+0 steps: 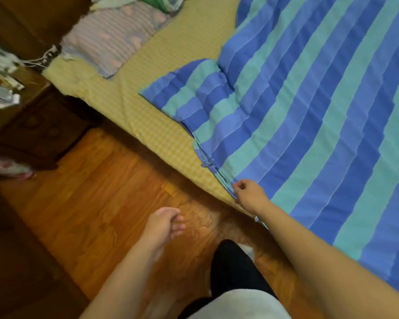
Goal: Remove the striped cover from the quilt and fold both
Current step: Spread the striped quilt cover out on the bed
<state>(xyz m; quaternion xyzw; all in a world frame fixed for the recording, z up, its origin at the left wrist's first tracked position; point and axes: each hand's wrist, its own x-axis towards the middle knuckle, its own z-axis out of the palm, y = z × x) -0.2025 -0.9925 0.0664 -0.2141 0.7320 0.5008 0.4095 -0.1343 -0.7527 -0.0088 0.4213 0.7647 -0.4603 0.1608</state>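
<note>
Striped cover (309,116) spread on the bed (171,143), right hand (248,195) grip pinching its edge, left hand (164,223) loosely curled, holding nothing, above the floor (97,185)

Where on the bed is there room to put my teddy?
The bare yellow sheet between the pillow and the striped cover is free, and so is the strip along the bed edge. The cover fills the rest.

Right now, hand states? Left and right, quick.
Left hand: open, loosely curled above the floor, holding nothing.
Right hand: fingers curled at the striped cover edge, apparently pinching it.
</note>
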